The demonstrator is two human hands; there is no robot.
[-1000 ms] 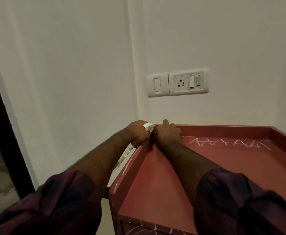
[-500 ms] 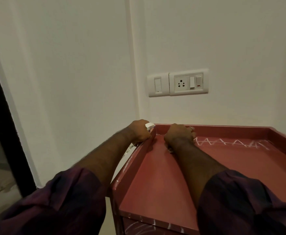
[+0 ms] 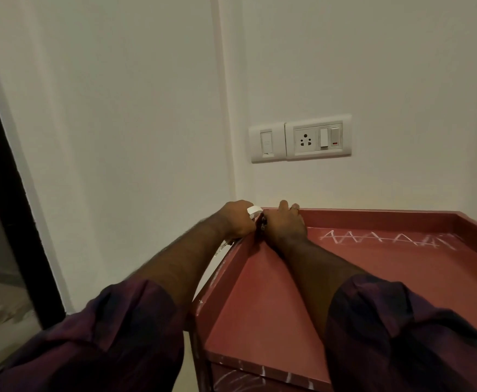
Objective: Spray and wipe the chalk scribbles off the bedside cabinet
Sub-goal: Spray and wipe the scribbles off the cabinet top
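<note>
- The left hand (image 3: 238,219) is gripping a spray bottle (image 3: 253,210), with the fingers curling round its white head. The bottle's clear body is hanging below the wrist, just outside the cabinet's left wall.
- The right hand (image 3: 285,226) is lying knuckles-up in the back-left corner of the cabinet top, beside the left hand. Its thumb and one fingertip are reaching up to the back rim.
- A small dark item (image 3: 263,223) is showing between the two hands. It cannot be told what it is, or whether the right hand is holding it, as the fingers are hidden beneath the hand.
- The bedside cabinet (image 3: 260,306), red with a raised rim, is standing in the corner of the room, close to both walls.
- A chalk zigzag (image 3: 387,239) is running along the back of the cabinet top, to the right of the right hand and apart from it.
- Further chalk strokes (image 3: 237,381) are showing on the front face, and small flecks on the left rim.
- A white switch plate (image 3: 299,138) is sitting on the wall above the cabinet.
- A dark door frame (image 3: 10,193) is standing at the far left.
- Purple sleeves (image 3: 124,329) are covering both arms above the bare forearms.
</note>
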